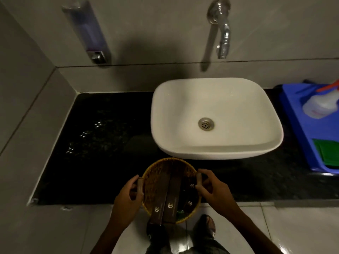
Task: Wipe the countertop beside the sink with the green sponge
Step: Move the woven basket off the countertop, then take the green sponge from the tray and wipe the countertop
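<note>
Surface: black speckled stone surface (pixel 102 143), glossy, set into a corner of grey wall tiles.
Sink: white vessel sink (pixel 216 118) sits on the surface, with a metal drain (pixel 206 124) in its bowl.
Wall: chrome tap (pixel 222 28) above the sink; soap dispenser (pixel 88 32) mounted to the left.
Tray: blue plastic tray (pixel 300 129) lies on the surface right of the sink, holding a white spray bottle (pixel 321 105).
Sponge: green sponge (pixel 328 151) lies in the near end of the tray, well apart from both hands.
Basket: round woven basket (pixel 161 173) overhangs the front edge of the surface, with 2 brown sachets (pixel 169 197) inside.
Left grip: left hand (pixel 126 197) curls closed on the basket's left handle.
Right grip: right hand (pixel 214 189) closes on the right handle.
Floor: pale glossy tiles (pixel 293 226); a shoe (pixel 205 224) shows below the basket.
</note>
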A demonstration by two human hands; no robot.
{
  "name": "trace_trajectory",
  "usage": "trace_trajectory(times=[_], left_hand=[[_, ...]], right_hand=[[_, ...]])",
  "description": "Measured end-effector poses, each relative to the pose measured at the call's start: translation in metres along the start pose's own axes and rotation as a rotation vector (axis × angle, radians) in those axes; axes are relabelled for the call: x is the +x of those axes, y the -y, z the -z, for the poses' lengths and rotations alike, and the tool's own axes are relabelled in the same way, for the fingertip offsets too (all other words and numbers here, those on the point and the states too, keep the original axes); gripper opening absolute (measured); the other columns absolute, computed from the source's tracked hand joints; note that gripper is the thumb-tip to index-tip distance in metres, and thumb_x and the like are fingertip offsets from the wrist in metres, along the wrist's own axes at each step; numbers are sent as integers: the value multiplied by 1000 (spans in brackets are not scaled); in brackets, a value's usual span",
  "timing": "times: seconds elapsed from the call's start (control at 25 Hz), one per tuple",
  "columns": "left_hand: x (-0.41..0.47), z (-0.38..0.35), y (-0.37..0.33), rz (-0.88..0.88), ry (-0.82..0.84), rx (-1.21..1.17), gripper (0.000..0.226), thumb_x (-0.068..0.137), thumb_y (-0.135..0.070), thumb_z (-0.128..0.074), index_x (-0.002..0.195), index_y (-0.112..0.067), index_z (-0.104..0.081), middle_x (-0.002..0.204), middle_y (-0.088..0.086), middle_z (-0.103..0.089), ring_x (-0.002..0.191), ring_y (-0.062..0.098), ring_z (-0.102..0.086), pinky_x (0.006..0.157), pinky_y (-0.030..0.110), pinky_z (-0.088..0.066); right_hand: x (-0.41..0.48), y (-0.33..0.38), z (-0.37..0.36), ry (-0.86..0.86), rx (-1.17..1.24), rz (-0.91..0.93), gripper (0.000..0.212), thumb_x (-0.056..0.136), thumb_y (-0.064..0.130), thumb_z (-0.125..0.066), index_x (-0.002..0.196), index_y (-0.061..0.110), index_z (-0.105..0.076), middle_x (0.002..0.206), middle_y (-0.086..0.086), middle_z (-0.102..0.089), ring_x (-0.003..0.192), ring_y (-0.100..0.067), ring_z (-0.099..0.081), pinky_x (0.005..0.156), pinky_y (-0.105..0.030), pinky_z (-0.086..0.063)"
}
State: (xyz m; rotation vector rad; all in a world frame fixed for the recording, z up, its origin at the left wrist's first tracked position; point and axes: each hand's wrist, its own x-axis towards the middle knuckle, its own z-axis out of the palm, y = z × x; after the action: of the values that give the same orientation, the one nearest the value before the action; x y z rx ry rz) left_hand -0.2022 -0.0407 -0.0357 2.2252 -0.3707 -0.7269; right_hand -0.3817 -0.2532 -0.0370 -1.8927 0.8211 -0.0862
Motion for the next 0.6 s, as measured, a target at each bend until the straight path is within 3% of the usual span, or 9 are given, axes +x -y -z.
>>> trace_trajectory(times=[0.08, 0.16, 0.28, 0.36, 0.52, 0.6], left_hand=[[-3, -11, -12, -40, -146, 155, 46, 94, -27, -55, 137, -18, -44, 133, 16, -53, 111, 26, -54, 94, 44, -48], [-2, -22, -42, -153, -282, 246, 49, 88, -15, -61, 135, -18, -46, 135, 16, -50, 121, 33, -47, 99, 53, -43], [9, -66, -109, -439, -327, 305, 49, 81, -7, -67, 127, -15, -52, 127, 12, -57, 119, 31, -50, 101, 43, -40], [17, -107, -158, -627, -269, 301, 50, 78, -4, -70, 124, -14, -53, 124, 10, -60, 117, 29, -52, 101, 42, -42], [25, -192, -247, -914, -113, 284, 47, 79, -11, -68, 122, -18, -53, 127, 8, -59, 119, 24, -50, 101, 37, -41], [25, -234, -281, -1026, -31, 320, 44, 80, -16, -63, 122, -21, -53, 129, 5, -57, 120, 21, -48, 101, 36, -41]], right_hand=[[0, -11, 29, -27, -16, 14, 47, 84, 28, -69, 126, 31, -47, 81, 12, -64, 79, 9, -63, 63, -4, -49], [6, -25, 72, -184, -37, 45, 36, 82, 24, -72, 114, 29, -57, 76, 12, -64, 75, 10, -62, 62, 1, -45], [12, -50, 155, -442, -89, 30, 12, 82, 19, -72, 87, 27, -64, 72, 3, -67, 72, 0, -62, 64, 4, -39], [14, -70, 209, -547, -104, -14, 5, 82, 21, -70, 86, 23, -66, 72, -2, -69, 69, -10, -62, 65, 2, -40], [20, -118, 306, -705, -260, -186, 8, 80, 18, -70, 88, 16, -69, 80, -11, -73, 80, -30, -68, 73, -26, -45], [23, -151, 343, -655, -411, -339, 25, 80, 18, -69, 101, 6, -67, 98, -22, -72, 96, -37, -67, 81, -36, -49]])
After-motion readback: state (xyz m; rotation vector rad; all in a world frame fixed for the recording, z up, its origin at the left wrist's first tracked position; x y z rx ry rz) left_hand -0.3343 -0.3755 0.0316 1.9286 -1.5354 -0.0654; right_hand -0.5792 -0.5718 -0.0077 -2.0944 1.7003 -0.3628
